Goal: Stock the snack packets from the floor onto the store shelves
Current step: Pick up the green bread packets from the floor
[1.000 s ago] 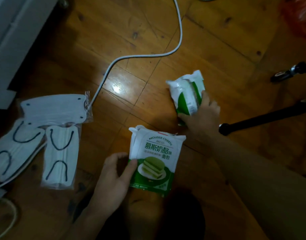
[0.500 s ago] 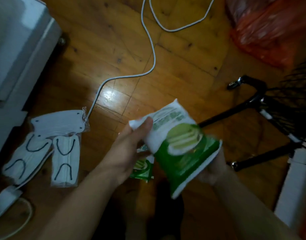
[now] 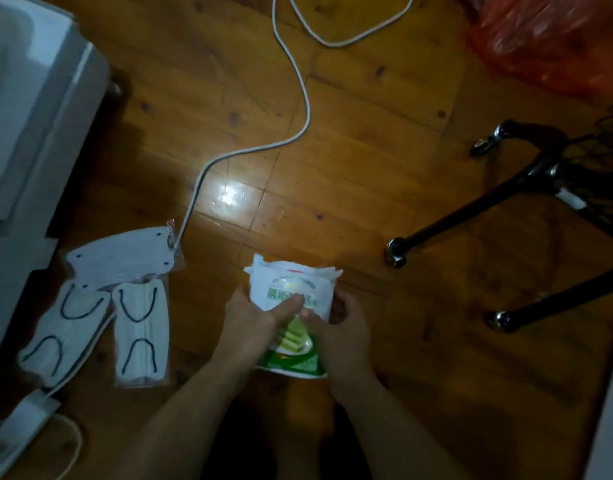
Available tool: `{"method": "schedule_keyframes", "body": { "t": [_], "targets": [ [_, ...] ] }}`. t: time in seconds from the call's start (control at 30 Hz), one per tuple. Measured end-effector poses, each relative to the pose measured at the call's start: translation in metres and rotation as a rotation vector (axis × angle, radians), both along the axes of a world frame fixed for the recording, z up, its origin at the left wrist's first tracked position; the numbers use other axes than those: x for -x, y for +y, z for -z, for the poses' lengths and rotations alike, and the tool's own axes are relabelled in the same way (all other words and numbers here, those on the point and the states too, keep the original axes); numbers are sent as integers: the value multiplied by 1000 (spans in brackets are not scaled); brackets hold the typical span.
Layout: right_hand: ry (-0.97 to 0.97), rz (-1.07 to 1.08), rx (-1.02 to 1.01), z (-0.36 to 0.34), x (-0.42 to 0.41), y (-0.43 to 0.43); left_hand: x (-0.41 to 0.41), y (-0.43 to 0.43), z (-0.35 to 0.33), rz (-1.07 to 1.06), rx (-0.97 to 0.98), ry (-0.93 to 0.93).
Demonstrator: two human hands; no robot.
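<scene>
In the head view, the left hand point(image 3: 249, 315) and the right hand point(image 3: 343, 332) both clasp a stack of green-and-white snack packets point(image 3: 293, 294) low over the wooden floor point(image 3: 350, 188), thumbs pressed on the top packet's face. Packaged face masks point(image 3: 125, 306) lie well to the left, a white cable point(image 3: 298, 81) snakes beyond, and black chair legs point(image 3: 471, 216) stand to the right.

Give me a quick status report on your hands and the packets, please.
Left hand and right hand both gripping the green-and-white snack packets, low over wooden floor. White cable ahead, packaged face masks left.
</scene>
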State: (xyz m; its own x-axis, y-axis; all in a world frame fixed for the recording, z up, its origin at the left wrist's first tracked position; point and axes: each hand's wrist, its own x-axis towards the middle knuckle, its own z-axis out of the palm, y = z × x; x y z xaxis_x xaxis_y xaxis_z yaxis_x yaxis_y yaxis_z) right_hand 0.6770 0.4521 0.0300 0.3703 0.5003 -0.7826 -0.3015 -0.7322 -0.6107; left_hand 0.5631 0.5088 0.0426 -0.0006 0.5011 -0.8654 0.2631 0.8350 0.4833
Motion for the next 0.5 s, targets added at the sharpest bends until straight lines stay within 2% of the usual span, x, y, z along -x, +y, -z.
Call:
{"method": "schedule_keyframes", "body": {
  "t": [0.07, 0.1, 0.17, 0.2, 0.23, 0.33, 0.4, 0.5],
  "targets": [
    [-121, -13, -52, 22, 5, -2, 2, -5, 18, 118, -41, 23],
    [-252, -71, -39, 30, 7, -1, 2, -7, 25, 151, -70, 47],
    [-479, -170, 97, 52, 12, -4, 6, -16, 37, 167, -71, 81],
    [-455, -162, 180, 61, 15, -8, 7, -22, 40, 143, -41, 64],
    [-327, -104, 236, 65, 18, -12, 11, -28, 43, 100, -22, 31],
    [93, 254, 284, 75, 5, -29, 23, -31, 37, -77, 120, -105],
    [168, 357, 317, 60, -13, -26, 34, -27, 36, -169, 173, -83],
    [98, 320, 461, 67, -40, -17, 44, -15, 47, -101, 167, 19]
  ]
}}
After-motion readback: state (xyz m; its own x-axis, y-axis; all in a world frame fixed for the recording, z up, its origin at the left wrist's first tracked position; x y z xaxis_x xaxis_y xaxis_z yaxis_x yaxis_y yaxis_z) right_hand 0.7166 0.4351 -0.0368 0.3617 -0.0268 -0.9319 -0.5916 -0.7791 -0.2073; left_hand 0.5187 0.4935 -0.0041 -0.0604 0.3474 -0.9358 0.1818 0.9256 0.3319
